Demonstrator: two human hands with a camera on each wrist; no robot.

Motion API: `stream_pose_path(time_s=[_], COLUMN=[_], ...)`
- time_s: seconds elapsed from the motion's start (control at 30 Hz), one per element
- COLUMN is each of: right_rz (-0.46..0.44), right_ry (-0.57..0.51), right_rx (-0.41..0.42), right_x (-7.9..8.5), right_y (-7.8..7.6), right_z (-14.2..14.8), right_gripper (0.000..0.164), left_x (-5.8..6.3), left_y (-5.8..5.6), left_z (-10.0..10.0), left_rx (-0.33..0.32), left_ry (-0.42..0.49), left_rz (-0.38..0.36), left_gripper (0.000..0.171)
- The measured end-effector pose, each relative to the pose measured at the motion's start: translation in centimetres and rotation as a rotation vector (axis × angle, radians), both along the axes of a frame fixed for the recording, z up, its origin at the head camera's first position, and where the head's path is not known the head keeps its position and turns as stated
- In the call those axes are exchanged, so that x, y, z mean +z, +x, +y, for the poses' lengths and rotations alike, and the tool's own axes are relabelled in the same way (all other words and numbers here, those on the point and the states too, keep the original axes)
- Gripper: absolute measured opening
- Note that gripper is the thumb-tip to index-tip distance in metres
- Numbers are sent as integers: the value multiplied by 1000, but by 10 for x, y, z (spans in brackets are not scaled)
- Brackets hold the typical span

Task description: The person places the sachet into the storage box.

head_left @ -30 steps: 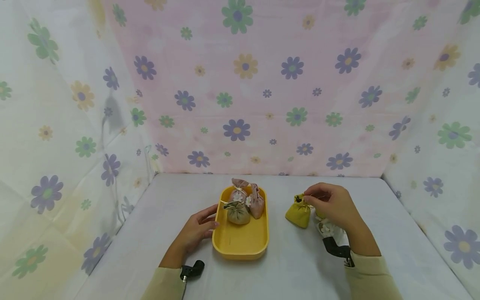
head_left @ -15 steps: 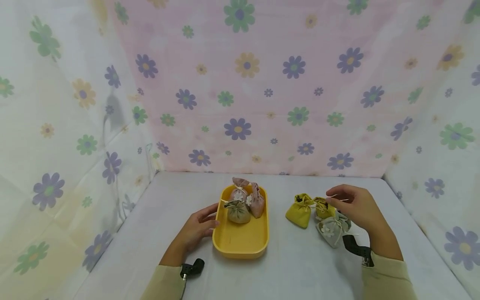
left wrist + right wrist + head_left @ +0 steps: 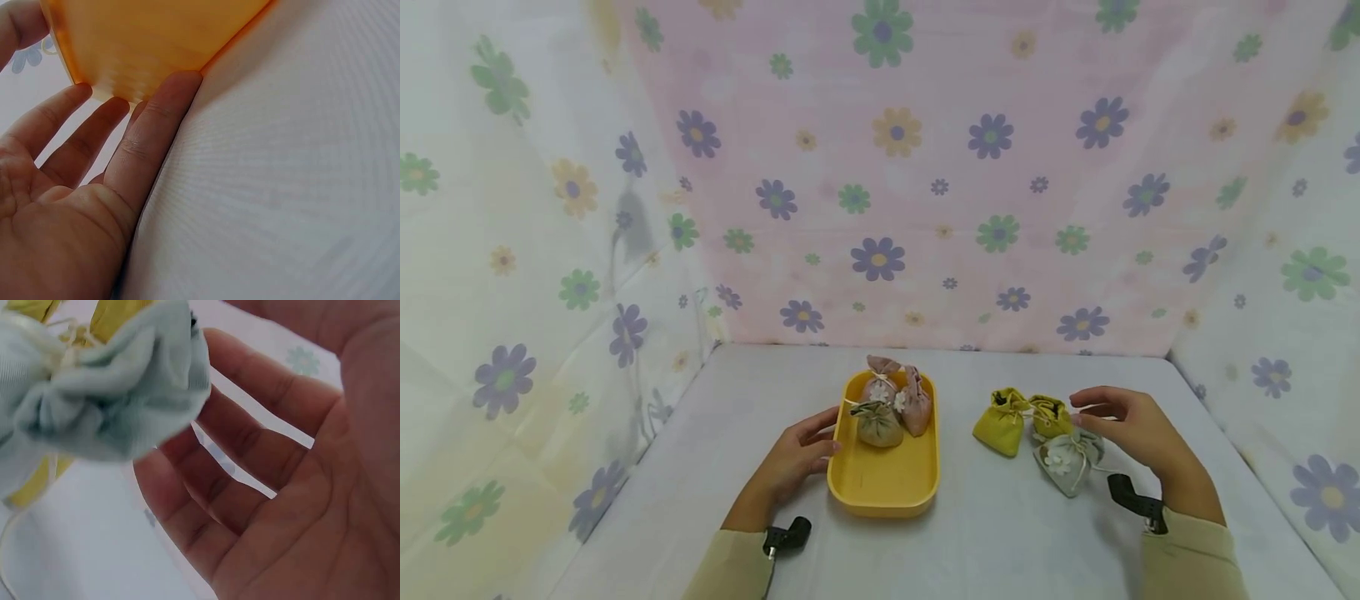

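Fingers [image 3: 269,378] loosely spread, the right hand [image 3: 1138,427] curves beside the grey-green pouch [image 3: 144,394].

Pale bag [image 3: 144,381] blurry, cut off in R-wrist pic; R hand [image 3: 300,494] contact unclear.

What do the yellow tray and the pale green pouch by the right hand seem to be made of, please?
The yellow tray looks like plastic, smooth with a faint sheen: apparently one moulded piece with rounded corners. The pale green pouch looks like matte cloth, gathered in soft folds with fine ribbing; whether cotton or a synthetic, I cannot tell.
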State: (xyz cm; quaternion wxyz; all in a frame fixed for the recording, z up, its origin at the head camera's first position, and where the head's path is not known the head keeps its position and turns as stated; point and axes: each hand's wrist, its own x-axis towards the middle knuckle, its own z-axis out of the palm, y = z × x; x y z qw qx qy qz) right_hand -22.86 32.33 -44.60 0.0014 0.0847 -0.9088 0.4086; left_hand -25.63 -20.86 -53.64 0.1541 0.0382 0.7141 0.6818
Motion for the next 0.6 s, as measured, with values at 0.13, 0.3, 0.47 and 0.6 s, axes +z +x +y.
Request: stream_pose_path(time_s=[0.13,0.3,0.47,0.6], right_rz=[-33,-92,-137,-150], right_ry=[-20,-72,-117,-149], right_rx=[19,37,31,41], right_x=[-9,-17,-20,-21], right_y=[0,2,2,1], right_z=[10,20,24,24], right_gripper=[51,52,49,41], left_x=[-1,-2,-1,1], left_y=[0,0,0,1], left_z=[0,0,1,1], left_rx=[0,1,2,1], left_ry=[-7,-3,-2,0], left_rz=[5,5,5,3], left_gripper=[65,66,67,67])
